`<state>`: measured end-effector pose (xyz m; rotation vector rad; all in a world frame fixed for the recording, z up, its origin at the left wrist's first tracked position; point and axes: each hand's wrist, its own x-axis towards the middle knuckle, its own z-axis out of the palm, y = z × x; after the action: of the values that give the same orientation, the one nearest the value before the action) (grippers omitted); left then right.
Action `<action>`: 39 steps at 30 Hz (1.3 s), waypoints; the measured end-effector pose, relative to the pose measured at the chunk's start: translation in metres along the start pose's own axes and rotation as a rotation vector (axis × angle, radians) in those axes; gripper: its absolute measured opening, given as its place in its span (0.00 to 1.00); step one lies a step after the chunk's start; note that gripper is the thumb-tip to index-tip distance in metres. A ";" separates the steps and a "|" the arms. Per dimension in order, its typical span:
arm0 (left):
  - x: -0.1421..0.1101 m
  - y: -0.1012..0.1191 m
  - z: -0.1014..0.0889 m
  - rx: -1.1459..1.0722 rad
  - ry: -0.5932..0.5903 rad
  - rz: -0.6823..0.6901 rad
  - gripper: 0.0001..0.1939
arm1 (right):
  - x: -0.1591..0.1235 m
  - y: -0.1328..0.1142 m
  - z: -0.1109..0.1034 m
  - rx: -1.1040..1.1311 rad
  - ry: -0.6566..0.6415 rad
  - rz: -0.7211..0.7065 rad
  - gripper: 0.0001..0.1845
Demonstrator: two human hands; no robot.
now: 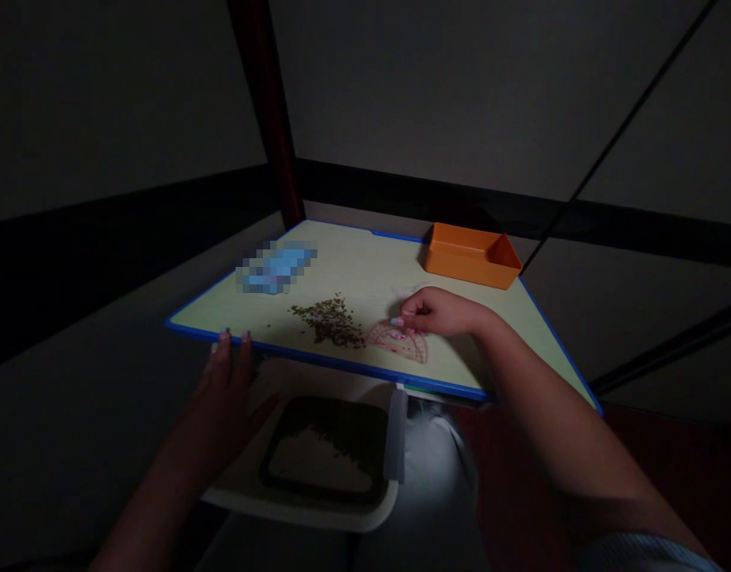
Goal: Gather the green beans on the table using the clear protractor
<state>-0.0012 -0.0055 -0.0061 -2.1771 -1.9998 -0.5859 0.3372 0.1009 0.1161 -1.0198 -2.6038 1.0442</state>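
Observation:
My right hand (434, 312) is over the pale board, its thumb and fingers pinched together just above a pink half-round protractor (395, 340). Anything between the fingertips is too small to make out. Left of the protractor lies a loose pile of small brownish-green grains (330, 320). My left hand (230, 381) rests with fingers stretched at the near blue edge of the board, holding nothing. Below that edge, a white lidded-style container (365, 520) with a grey side clip sits at my lap, and dark grains cover part of its bottom.
The board (365, 262) is pale with a blue rim. An orange open tray (469, 270) stands at its far right corner. A blurred light-blue packet-like thing (279, 268) lies at the left. Dark walls and a red post (270, 111) rise behind.

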 end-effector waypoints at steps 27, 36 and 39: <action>0.000 0.001 0.001 0.035 0.051 0.042 0.46 | 0.001 -0.002 0.003 0.049 -0.106 -0.043 0.17; -0.001 0.000 0.000 0.050 0.046 0.041 0.46 | 0.001 -0.005 0.004 0.052 -0.110 -0.051 0.16; 0.000 -0.001 0.002 0.055 0.056 0.048 0.46 | 0.000 -0.005 0.003 0.034 -0.055 -0.028 0.17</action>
<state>-0.0015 -0.0051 -0.0080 -2.1459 -1.9069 -0.5721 0.3331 0.0969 0.1166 -0.9578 -2.6259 1.1204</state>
